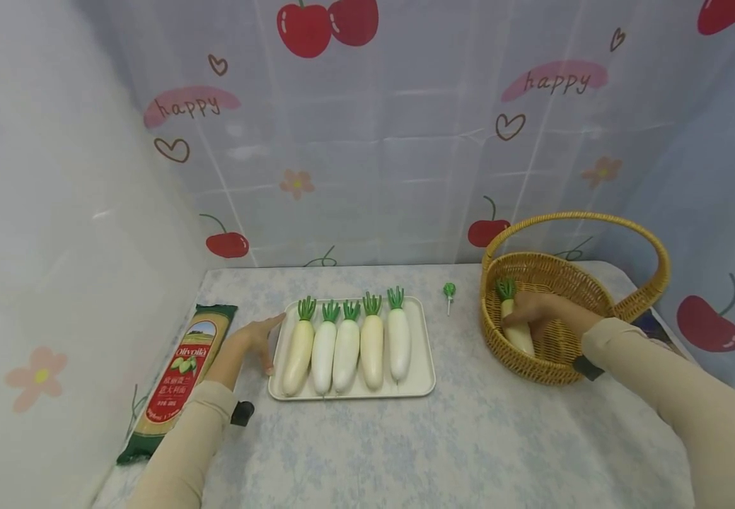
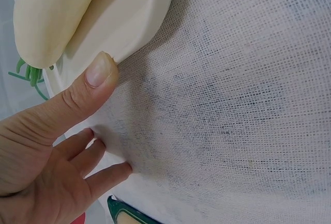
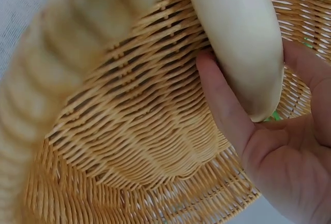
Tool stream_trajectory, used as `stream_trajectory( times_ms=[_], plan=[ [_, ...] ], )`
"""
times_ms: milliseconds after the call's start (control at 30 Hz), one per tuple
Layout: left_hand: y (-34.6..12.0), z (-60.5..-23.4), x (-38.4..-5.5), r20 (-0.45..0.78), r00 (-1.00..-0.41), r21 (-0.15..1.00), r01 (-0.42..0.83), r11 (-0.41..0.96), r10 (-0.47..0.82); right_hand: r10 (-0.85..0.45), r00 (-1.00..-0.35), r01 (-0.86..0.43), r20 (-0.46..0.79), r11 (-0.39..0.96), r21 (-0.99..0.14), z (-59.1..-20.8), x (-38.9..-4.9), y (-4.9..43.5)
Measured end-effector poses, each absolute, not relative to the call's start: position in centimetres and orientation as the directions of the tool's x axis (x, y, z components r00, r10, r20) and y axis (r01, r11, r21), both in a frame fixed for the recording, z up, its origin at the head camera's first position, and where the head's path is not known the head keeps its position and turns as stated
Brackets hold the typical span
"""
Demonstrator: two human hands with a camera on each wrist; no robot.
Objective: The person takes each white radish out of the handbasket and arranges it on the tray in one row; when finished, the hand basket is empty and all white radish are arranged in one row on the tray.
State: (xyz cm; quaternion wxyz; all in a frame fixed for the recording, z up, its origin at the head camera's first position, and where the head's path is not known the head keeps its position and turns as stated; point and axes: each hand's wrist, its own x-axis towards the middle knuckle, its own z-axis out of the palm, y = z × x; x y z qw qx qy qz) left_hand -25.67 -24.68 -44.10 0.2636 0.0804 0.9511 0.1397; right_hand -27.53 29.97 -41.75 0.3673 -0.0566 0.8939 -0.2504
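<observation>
Inside the wicker basket (image 1: 552, 263) my right hand (image 1: 529, 309) grips a white radish (image 1: 519, 336) with a green leafy top. In the right wrist view, thumb and fingers lie on either side of the radish (image 3: 243, 43), close above the woven bottom. At the left edge of the pale rectangular tray (image 1: 419, 353) is my left hand (image 1: 257, 341), its fingers spread and nothing in its grasp. The left wrist view has the thumb tip right at the tray rim (image 2: 155, 19). Several white radishes (image 1: 346, 357) lie side by side on that tray, tops pointing away from me.
A red and green pasta packet (image 1: 179, 375) lies left of my left forearm. Between tray and basket is a small green lollipop (image 1: 449, 290). The basket's tall handle (image 1: 596, 218) arches over its opening, near my right forearm. A printed curtain (image 1: 367, 155) hangs behind the table.
</observation>
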Motion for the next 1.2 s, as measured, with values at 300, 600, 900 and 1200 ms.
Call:
stream_trajectory(
  times_ms=[300, 600, 900, 1200],
  plan=[
    [-24.7, -44.2, -25.7, -0.486, -0.847, 0.325, 0.052, 0.944, 0.214, -0.329, -0.698, 0.104, -0.636, 0.832, -0.545, -41.3, -27.2, 30.0],
    [-24.6, -44.1, -25.6, -0.481, -0.849, 0.324, 0.059, 0.944, 0.218, -0.378, -0.772, 0.113, -0.511, 0.709, -0.696, -39.6, -27.0, 31.6],
    [-24.5, -43.6, -25.4, -0.478, -0.85, 0.333, 0.058, 0.941, 0.222, -0.398, -0.831, -0.021, -0.389, 0.721, -0.692, -37.4, -26.1, 32.5],
    [-24.6, -43.8, -25.6, -0.481, -0.851, 0.326, 0.052, 0.944, 0.213, -0.369, -0.877, -0.061, -0.309, 0.723, -0.688, -35.4, -24.4, 32.1]
  ],
)
